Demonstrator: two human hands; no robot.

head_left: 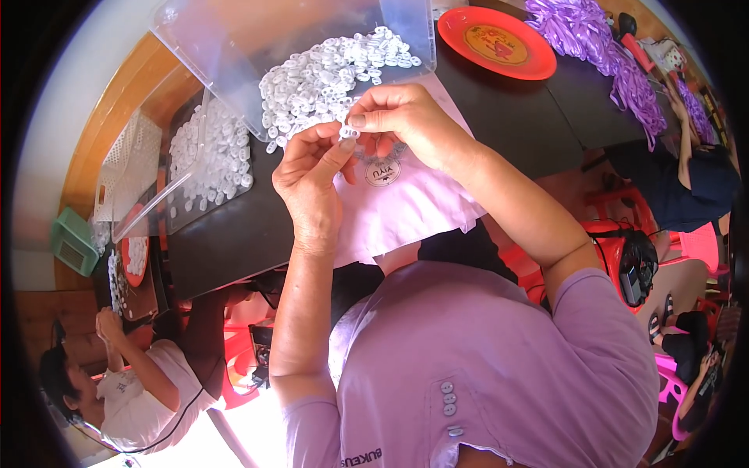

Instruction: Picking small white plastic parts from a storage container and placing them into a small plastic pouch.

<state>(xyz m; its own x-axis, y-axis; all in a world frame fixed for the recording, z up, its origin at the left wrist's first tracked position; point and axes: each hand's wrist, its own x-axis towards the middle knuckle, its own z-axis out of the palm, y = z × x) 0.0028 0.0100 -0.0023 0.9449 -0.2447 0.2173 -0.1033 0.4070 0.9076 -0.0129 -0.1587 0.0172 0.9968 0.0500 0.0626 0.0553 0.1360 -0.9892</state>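
Note:
My left hand (308, 187) and my right hand (413, 125) meet in front of the clear bin, fingertips pinched together. Between them is a small white plastic piece (349, 133) with what look like two holes. Both thumbs and forefingers press on it. Just below my right fingers, a greyish translucent strand (382, 154) lies over a pink cloth (406, 199) with a round dark print. The cloth spreads from the table edge over my lap. Close beyond my hands, many similar white oval pieces (312, 82) are heaped in the clear plastic bin (226, 58).
Left of the bin, a clear tray (207, 204) holds more white pieces. A green basket (74, 243) stands farther left. A red plate (534, 62) and purple ribbons (573, 35) lie right on the dark table (499, 117). A person (148, 382) sits at left; other people are at right.

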